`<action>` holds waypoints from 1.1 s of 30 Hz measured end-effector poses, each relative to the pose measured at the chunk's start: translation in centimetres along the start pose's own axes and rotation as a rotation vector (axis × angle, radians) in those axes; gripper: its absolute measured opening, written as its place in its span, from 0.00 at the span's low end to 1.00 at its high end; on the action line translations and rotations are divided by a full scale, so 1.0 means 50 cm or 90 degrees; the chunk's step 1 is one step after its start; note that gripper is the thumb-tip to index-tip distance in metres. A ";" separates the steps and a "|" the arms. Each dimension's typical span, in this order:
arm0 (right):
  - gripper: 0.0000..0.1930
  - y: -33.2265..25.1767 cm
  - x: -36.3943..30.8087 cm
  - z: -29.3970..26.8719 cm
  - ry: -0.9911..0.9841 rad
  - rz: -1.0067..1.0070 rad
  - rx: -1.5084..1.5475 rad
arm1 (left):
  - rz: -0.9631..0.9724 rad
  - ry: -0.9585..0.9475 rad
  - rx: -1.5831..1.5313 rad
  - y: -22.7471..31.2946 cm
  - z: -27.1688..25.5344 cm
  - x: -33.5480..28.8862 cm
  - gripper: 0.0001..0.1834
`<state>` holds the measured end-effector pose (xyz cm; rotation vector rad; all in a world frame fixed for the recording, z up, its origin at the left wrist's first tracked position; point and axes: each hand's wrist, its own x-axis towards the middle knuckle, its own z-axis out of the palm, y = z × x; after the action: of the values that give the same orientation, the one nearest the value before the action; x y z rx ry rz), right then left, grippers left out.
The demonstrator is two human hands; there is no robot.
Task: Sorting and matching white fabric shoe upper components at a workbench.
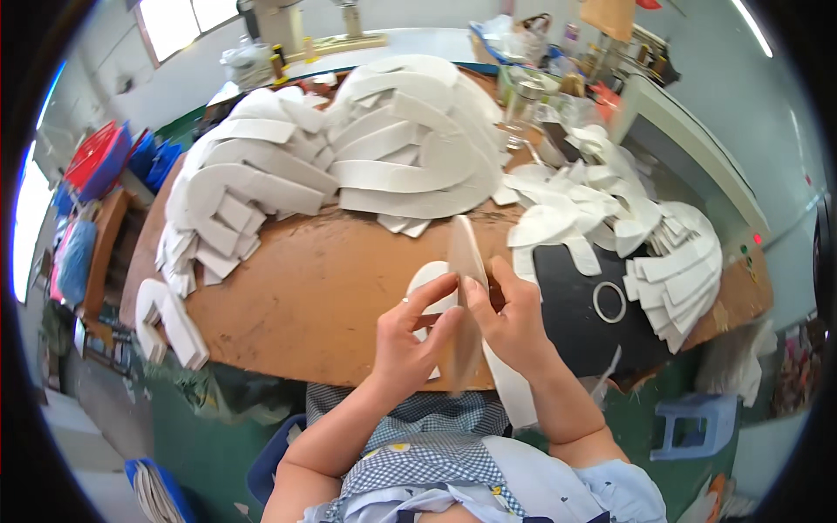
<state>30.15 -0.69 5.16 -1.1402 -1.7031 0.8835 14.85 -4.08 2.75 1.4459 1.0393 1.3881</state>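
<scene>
Above brown table [323, 288] edge, near body: thin white curved piece [466, 261] held edge-up between both hands. Left hand [410, 336] fingers pinch its lower part; right hand [514, 322] fingers clamp opposite face. White cut-piece stacks [349, 157] heaped behind; black mat [575, 322], white ring [609, 302] just right.

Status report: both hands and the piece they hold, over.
Left hand and right hand both gripping one white insole-shaped piece, held on edge above the brown table. More white pieces stacked behind. Nothing blocking the hands.
</scene>
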 end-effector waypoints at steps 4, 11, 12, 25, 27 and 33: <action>0.12 0.014 0.003 0.057 -0.073 0.201 0.381 | -0.070 0.070 -0.047 -0.027 -0.026 -0.025 0.23; 0.12 0.031 0.005 0.063 -0.157 0.205 0.390 | -0.030 0.111 -0.002 -0.023 -0.039 -0.033 0.26; 0.11 0.030 0.006 0.062 -0.154 0.210 0.402 | -0.028 0.110 0.006 -0.024 -0.037 -0.033 0.26; 0.07 0.061 0.015 0.086 -0.170 0.287 0.613 | -0.074 0.127 -0.070 -0.023 -0.047 -0.037 0.25; 0.07 0.070 0.019 0.091 -0.173 0.283 0.620 | -0.083 0.130 -0.075 -0.018 -0.047 -0.035 0.24; 0.07 0.080 0.028 0.094 -0.179 0.275 0.603 | -0.113 0.117 -0.095 -0.019 -0.050 -0.031 0.23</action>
<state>26.77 1.54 0.27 -0.7256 -0.9842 1.9206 12.31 -5.19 1.42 1.1062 1.1253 1.4556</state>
